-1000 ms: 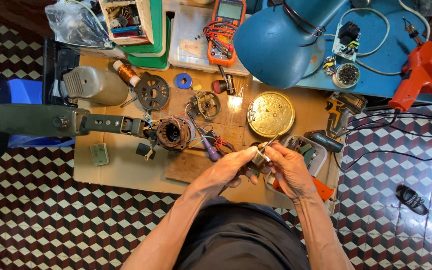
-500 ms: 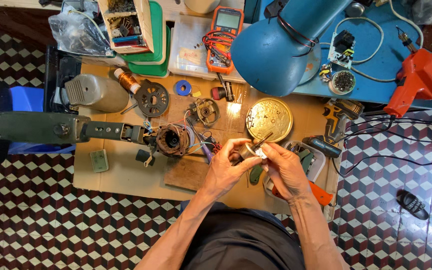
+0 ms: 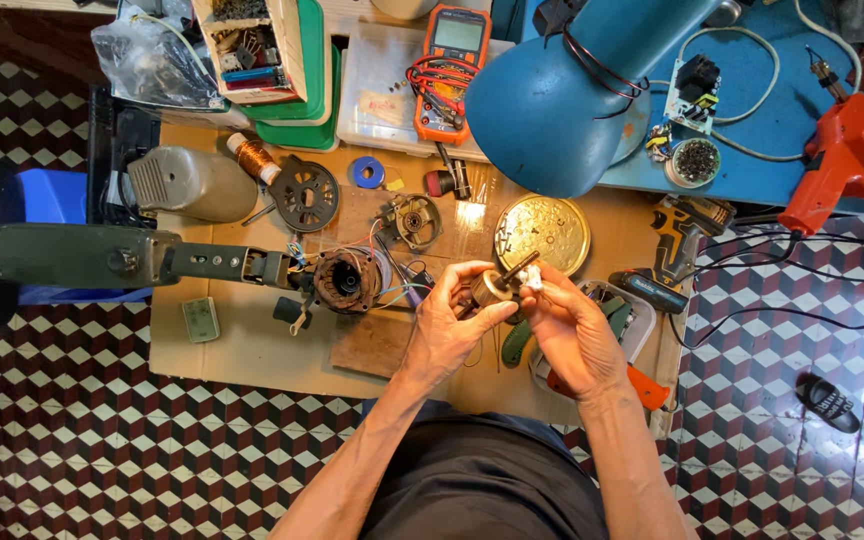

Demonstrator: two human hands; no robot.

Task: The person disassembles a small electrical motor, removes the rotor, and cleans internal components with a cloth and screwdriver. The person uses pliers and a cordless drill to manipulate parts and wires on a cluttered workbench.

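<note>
Motor part [image 3: 497,285]: dull metal with a dark shaft, held between the left hand [image 3: 449,325] and right hand [image 3: 572,335].
White scrap [image 3: 534,283]: soft-looking, cloth or paper, cannot tell which, at the right hand's fingertips.
Bench [image 3: 242,350]: matt brown cardboard, flat and scuffed.
Round lid [image 3: 542,234]: brassy metal, shiny, finely patterned.
Lamp shade [image 3: 552,100]: smooth blue painted metal, slight gloss.
Motor stator [image 3: 344,280]: rusty, rough brown metal with coloured plastic-coated wires.
Wire spool [image 3: 252,157]: glossy copper winding.
Multimeter [image 3: 449,70]: orange matt plastic casing.
Bag [image 3: 147,60]: clear crinkled plastic.
Floor [image 3: 72,440]: smooth patterned tiles.
</note>
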